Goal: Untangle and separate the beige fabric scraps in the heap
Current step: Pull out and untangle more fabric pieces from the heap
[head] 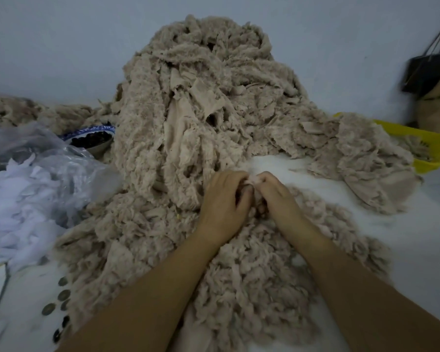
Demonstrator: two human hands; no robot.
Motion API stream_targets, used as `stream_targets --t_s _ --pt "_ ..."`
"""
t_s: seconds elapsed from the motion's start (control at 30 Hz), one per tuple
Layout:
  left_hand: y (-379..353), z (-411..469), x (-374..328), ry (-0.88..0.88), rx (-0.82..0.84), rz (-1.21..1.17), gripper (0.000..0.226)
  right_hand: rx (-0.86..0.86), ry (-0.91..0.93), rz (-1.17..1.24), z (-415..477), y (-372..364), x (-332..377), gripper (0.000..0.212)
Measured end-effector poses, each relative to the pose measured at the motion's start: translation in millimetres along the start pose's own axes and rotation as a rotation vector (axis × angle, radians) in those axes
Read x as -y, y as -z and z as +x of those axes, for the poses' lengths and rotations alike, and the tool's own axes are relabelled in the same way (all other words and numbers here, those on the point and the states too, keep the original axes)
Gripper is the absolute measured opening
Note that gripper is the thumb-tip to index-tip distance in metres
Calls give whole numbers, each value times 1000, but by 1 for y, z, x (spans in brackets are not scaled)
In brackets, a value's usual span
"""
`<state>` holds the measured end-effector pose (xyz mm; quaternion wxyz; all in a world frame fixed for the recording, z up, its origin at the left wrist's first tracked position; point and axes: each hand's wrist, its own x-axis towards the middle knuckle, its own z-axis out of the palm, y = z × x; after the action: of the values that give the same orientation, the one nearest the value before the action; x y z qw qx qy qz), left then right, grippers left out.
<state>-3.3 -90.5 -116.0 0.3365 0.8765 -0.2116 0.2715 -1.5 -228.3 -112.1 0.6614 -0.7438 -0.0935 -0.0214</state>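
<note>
Pinching a small beige scrap (252, 179) between both hands, just in front of the tall heap (201, 110), which is leaning against the wall mid-frame. The left hand (224, 203) is curling its fingers onto the scrap from one side. The right hand (276, 196) is clamping the same piece from the other side, with the fingertips of the two hands touching and the knuckles up. Both forearms are lying over a lower pile of loose scraps (252, 280) that is spreading across the white table (381, 240). On the left a clear plastic bag (61, 168) is holding white scraps, with a blue-rimmed bowl (92, 138) behind it. A yellow basket (428, 148) is sitting on the right, partly under the heap, with a black bag (426, 72) beyond it. Round buttons (61, 295) are lying near the left forearm.
</note>
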Motion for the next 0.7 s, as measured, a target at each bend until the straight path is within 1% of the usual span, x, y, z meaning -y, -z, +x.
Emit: stream_targets --t_s 0.1,0.13,0.17,0.23,0.3,0.33,0.37,0.4,0.47,0.57,0.67,0.7 --pt "2 3 3 195 -20 -112 9 42 15 -222 5 -1 -5 16" --pt "3 3 4 249 -17 -140 8 27 17 -306 6 -2 -6 14" --pt "3 4 5 282 -20 -162 12 3 14 -374 8 -2 -8 14" --pt "3 4 7 323 -9 -187 18 -72 -12 -398 9 -2 -10 13" --pt "4 5 6 359 32 -218 20 -174 -24 -296 9 1 -9 12" --pt "4 6 5 382 63 -240 17 -223 -20 -244 9 2 -8 13" --pt "5 6 4 400 96 -262 13 -250 -18 -199 9 4 -6 15" --pt "6 7 3 418 125 -286 15 -252 -16 -156 9 5 -3 16" --pt "10 10 0 462 156 -365 19 -208 -22 -100 10 5 5 15" --pt "23 22 -10 534 123 -532 31 -153 -49 5 13 8 17 14" --pt "40 37 -22 539 68 -675 21 -99 -99 163 14 18 26 26" --pt "44 40 -26 540 68 -715 22 -96 -111 228 14 23 29 32"
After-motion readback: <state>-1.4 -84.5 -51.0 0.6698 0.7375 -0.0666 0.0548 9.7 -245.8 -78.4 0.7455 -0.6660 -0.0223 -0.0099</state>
